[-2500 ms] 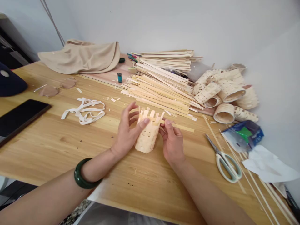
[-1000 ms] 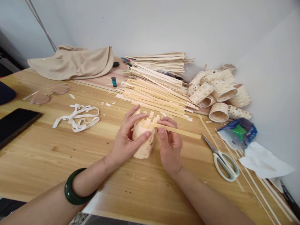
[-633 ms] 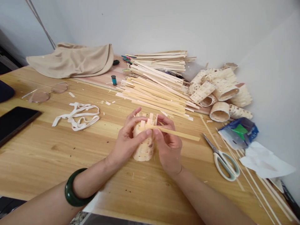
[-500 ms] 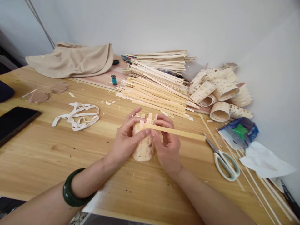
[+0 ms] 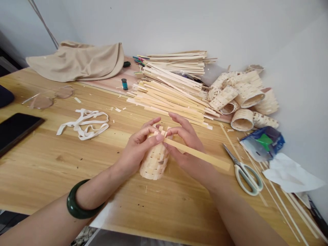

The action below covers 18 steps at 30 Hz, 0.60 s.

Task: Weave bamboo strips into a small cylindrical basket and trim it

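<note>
A small woven basket of pale wood-shaving strips (image 5: 154, 162) stands tilted on the wooden table (image 5: 51, 167), with loose upright strip ends at its top. My left hand (image 5: 138, 143) is shut around the upper part, fingers across the front, and a dark green bangle (image 5: 77, 201) sits on that wrist. My right hand (image 5: 187, 143) presses a long flat strip (image 5: 202, 154) against the basket's top edge. That strip runs out to the lower right. My fingers hide part of the rim.
Stacked strips (image 5: 169, 95) and woven tubes (image 5: 246, 99) lie behind my hands. To the right are scissors (image 5: 246, 179), a blue packet (image 5: 262, 143) and white paper (image 5: 292, 174). To the left are a white strap (image 5: 83, 124), a phone (image 5: 17, 131) and eyeglasses (image 5: 48, 94).
The basket has tilted, its base swinging to the left. My right hand has rotated over the strip, and the strip's free end has swung down to the right. The view has shifted slightly.
</note>
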Available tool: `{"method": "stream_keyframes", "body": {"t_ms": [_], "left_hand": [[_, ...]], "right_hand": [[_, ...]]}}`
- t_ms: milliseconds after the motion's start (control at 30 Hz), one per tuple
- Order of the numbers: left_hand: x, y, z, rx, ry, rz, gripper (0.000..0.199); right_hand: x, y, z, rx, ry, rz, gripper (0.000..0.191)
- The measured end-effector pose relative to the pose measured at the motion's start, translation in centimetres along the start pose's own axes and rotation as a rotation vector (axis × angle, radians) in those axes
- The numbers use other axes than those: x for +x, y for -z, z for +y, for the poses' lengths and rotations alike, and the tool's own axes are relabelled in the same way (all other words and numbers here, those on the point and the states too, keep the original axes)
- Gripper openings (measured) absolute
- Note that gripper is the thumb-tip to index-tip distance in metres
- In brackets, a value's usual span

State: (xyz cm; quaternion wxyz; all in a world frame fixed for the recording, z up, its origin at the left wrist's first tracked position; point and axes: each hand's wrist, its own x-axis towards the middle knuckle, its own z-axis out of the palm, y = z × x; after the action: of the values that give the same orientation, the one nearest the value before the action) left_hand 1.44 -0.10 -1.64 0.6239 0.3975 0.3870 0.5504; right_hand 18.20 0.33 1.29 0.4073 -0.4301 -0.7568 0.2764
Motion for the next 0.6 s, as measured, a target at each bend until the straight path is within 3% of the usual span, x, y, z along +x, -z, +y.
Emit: {"method": "stream_keyframes", "body": {"t_ms": [367, 500, 600], "left_hand": [[-0.1, -0.2, -0.2, -0.125, 0.075, 0.036, 0.021], [0.2, -0.1, -0.2, -0.18, 0.091, 0.064, 0.019], [0.4, 0.1, -0.3, -0.168, 0.026, 0.082, 0.017]], "right_hand": [[0.5, 0.7, 0.4, 0.023, 0.008, -0.126, 0.012], [0.6, 0.4, 1.1, 0.085, 0.053, -0.052, 0.039], [0.3, -0.5, 1.9, 0.234, -0.072, 0.051, 0.061]]}}
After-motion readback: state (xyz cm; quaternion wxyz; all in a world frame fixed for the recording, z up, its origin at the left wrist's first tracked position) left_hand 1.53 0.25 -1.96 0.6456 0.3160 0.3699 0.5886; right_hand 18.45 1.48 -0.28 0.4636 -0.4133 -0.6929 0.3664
